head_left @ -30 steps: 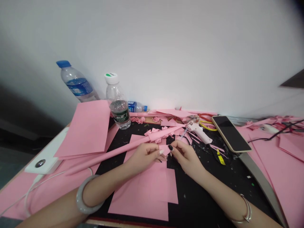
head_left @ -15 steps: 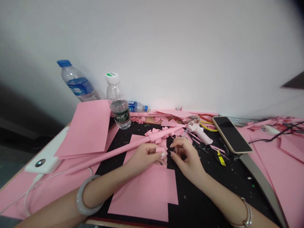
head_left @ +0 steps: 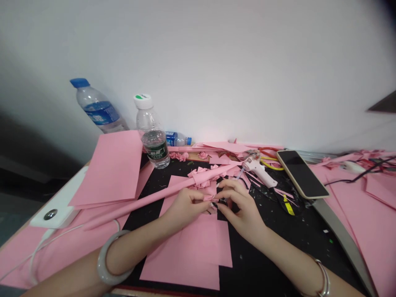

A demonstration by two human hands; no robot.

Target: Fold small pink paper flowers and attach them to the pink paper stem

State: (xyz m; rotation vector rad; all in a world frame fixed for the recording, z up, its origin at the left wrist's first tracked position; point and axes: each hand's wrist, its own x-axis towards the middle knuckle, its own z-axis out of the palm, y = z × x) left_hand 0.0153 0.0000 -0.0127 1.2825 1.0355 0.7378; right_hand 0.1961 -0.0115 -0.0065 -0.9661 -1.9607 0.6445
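A small folded piece of pink paper is pinched between the thumb and fingers of my left hand. My right hand meets it from the right, thumb and fingertips closed on the paper's near edge. Fingers cover much of the piece, so its full shape is hidden. Below both hands lie flat pink paper sheets on a black mat. Just beyond the hands, a long rolled pink paper tube runs diagonally, with folded pink paper flowers beside its upper end.
A white glue gun and a phone lie at the right rear. An upright water bottle and a leaning blue-capped bottle stand back left, near stacked pink sheets. A white device with a cable sits far left.
My right hand has moved slightly left, and its fingertips now meet the paper piece. The piece has tilted and shows less of its face. The view has shifted slightly.
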